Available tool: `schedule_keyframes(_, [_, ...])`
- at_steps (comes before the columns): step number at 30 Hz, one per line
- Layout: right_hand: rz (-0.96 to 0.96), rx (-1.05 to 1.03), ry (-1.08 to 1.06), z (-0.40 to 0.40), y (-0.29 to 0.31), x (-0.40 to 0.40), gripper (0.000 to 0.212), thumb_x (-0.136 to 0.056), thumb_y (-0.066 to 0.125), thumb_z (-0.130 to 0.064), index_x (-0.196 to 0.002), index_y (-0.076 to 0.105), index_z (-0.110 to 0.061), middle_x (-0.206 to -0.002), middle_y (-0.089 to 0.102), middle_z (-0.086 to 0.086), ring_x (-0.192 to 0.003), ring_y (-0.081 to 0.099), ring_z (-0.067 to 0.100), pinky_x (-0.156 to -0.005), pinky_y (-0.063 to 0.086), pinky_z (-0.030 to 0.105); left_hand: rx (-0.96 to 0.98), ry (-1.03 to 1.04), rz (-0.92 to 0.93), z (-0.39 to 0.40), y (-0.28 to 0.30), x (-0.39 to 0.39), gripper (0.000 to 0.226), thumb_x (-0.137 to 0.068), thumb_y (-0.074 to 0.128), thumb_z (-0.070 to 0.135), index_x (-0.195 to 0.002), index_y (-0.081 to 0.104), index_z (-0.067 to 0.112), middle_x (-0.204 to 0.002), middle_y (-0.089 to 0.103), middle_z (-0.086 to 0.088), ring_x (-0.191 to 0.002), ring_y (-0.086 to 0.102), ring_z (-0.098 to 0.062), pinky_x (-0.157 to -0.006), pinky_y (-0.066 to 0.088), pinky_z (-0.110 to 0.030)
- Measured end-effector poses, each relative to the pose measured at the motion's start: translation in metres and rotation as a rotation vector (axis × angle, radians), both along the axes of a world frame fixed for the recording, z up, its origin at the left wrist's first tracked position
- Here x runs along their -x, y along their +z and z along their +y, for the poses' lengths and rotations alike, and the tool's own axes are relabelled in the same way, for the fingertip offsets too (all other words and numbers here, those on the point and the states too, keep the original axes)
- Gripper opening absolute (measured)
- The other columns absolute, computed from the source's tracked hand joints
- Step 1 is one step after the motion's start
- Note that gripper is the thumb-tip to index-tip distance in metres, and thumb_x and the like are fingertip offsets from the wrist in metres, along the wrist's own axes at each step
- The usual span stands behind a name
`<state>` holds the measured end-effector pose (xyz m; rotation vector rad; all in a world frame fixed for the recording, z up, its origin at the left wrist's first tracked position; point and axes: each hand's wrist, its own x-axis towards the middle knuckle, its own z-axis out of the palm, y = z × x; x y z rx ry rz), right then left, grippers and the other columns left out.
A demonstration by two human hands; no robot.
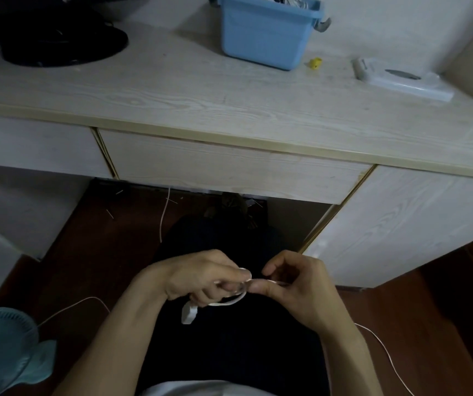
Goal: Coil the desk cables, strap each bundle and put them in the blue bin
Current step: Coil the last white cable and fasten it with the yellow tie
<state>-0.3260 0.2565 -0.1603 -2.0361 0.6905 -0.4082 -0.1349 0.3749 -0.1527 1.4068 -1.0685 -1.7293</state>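
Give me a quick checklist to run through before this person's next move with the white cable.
1. Cable held: ok. The left hand curls round a loop and the right hand pinches it.
2. Coil finished: not ok. Loose cable trails on the floor at both sides.
3. Plug free: ok. It hangs below the left hand.
4. Strap ready: cannot tell. None shows plainly in either hand.
5. Bin ready: ok. It stands open on the desk, with cables already inside.
6. Path to bin: ok. Nothing lies on the desk in front of it.
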Motion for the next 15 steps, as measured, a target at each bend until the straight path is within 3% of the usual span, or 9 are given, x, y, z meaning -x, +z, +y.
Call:
schedule_keyframes(2, [-0.017, -0.013, -0.035, -0.008, 0.001, 0.006, 0.032, -0.063, 0.085, -0.049, -0.076, 0.069, -0.024, -0.068, 0.069, -0.006, -0.057, 0.062, 0.009, -0.053, 0.047, 0.02, 0.077, 0.102, 0.168, 0.003, -0.003, -0.009, 0.04, -0.091, 0.058, 0.041, -0.065, 0.038, 0.018, -0.051, 0.021, 0.003, -0.041, 0.011, -0.009, -0.04, 0.012, -0.023])
schedule_keyframes(5, [-0.048, -0.031, -0.072, -0.012, 0.0, 0.007, 0.022, -0.072, 0.081, -0.043, -0.074, 0.07, -0.024, -0.064, 0.067, -0.004, -0.052, 0.058, 0.007, -0.05, 0.044, 0.02, 0.149, 0.297, 0.258, 0.002, -0.007, -0.013, 0.039, -0.09, 0.057, 0.037, -0.061, 0.037, 0.02, -0.047, 0.022, 0.005, -0.039, 0.013, -0.008, -0.041, 0.012, -0.023])
schedule_keyframes(11, [0.081, 0.042, -0.058, -0.011, -0.002, 0.004, 0.033, -0.079, 0.069, -0.054, -0.067, 0.064, -0.024, -0.054, 0.059, -0.013, -0.048, 0.052, 0.005, -0.047, 0.038, 0.017, 0.191, 0.541, 0.411, -0.007, -0.013, -0.001, 0.036, -0.088, 0.057, 0.035, -0.058, 0.042, 0.021, -0.046, 0.02, 0.007, -0.039, 0.014, -0.007, -0.043, 0.011, -0.027])
schedule_keyframes(15, [0.173, 0.13, -0.009, -0.019, -0.008, 0.009, 0.012, -0.088, 0.072, -0.036, -0.079, 0.067, -0.031, -0.071, 0.067, -0.014, -0.071, 0.063, 0.001, -0.062, 0.049, 0.015, 0.218, 0.763, 0.451, -0.015, -0.017, 0.003, 0.037, -0.091, 0.054, 0.036, -0.058, 0.045, 0.021, -0.047, 0.019, 0.006, -0.039, 0.014, -0.008, -0.043, 0.014, -0.026])
